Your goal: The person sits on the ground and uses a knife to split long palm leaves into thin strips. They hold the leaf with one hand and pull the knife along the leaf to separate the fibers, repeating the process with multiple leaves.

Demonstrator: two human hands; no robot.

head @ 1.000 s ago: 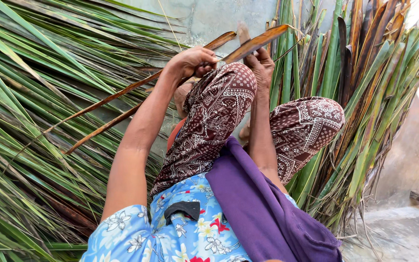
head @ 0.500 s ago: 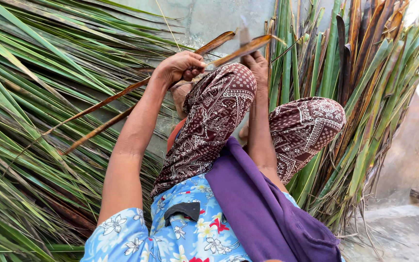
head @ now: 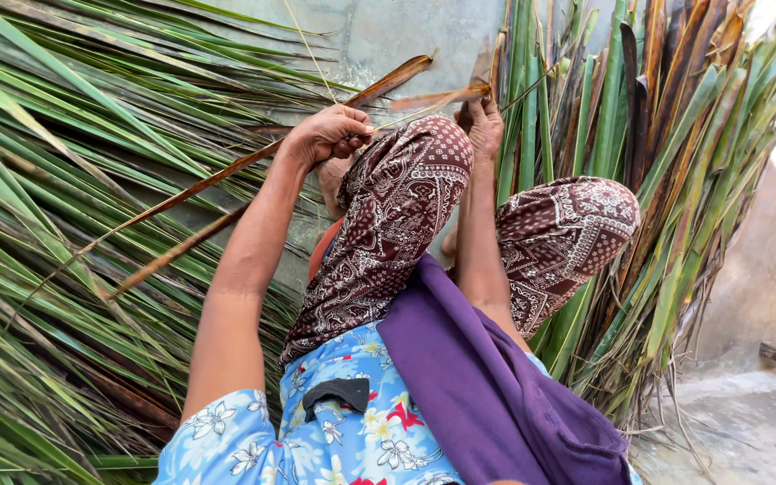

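While the left hand [head: 330,135] grips a brown palm leaf strip [head: 226,175] above the raised knee [head: 424,157], the right hand [head: 484,121] pinches its far end beside green fronds [head: 65,224].

No packages, labels, signs or screens are to be seen anywhere around the grip
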